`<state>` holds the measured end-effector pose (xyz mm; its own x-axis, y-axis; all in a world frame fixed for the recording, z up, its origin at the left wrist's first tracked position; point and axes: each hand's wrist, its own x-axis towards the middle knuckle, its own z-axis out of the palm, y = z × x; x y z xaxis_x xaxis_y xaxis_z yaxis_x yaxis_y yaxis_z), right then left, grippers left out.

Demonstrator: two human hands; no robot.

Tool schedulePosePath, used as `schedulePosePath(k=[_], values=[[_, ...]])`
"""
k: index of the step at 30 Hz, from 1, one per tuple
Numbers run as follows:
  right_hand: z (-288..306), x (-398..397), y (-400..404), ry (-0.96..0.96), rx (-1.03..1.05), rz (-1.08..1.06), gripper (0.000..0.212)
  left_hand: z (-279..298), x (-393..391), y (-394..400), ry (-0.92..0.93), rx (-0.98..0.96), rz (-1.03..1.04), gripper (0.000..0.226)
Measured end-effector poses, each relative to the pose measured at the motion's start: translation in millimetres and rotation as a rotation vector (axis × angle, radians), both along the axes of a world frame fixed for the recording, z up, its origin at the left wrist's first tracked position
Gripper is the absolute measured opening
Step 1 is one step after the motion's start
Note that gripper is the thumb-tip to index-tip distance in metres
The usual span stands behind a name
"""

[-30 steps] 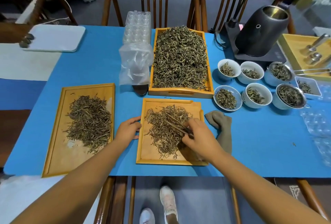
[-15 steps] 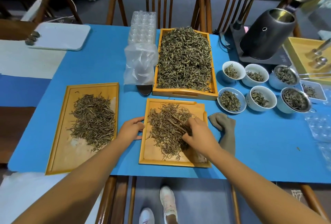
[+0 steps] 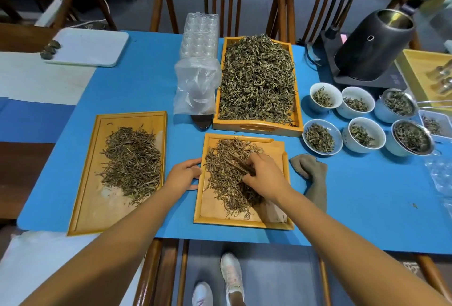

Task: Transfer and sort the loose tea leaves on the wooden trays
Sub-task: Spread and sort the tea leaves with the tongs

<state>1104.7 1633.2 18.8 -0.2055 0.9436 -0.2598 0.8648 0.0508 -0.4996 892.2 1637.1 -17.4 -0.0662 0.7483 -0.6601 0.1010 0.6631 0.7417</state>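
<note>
A small wooden tray [image 3: 212, 217] lies in front of me with a spread of loose tea leaves [image 3: 225, 173]. My right hand [image 3: 265, 176] is over the tray, fingers closed on dark wooden tongs [image 3: 238, 165] whose tips point up-left into the leaves. My left hand [image 3: 183, 176] grips the tray's left edge. A longer wooden tray [image 3: 85, 210] to the left holds a second pile of leaves [image 3: 133, 166]. Behind stands a deep tray [image 3: 256, 128] heaped with greener leaves [image 3: 256, 78].
Several white bowls [image 3: 321, 134] with leaves sit at the right, beside a brown cloth [image 3: 313, 176]. A black kettle [image 3: 374, 46] stands at the back right. A plastic bag [image 3: 195, 85] and clear plastic trays [image 3: 200, 34] lie left of the deep tray. A white board [image 3: 90, 46] is far left.
My right hand has shifted slightly with the tongs over the leaves on the small tray. My left hand stays on the tray's edge. The view has moved a little.
</note>
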Motion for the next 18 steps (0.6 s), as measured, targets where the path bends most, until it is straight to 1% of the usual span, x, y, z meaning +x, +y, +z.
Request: schedulePosePath(k=[5, 10, 18], values=[[4, 5, -8, 0.030, 0.070, 0.018, 0.026, 0, -1, 0, 0.001, 0.005, -0.014, 0.042], [0, 3, -17, -0.022, 0.030, 0.173, 0.029, -1, -2, 0, 0.005, 0.014, -0.028, 0.042], [-1, -6, -7, -0.044, 0.026, 0.112, 0.031, 0, -3, -1, 0.017, 0.024, -0.040, 0.041]])
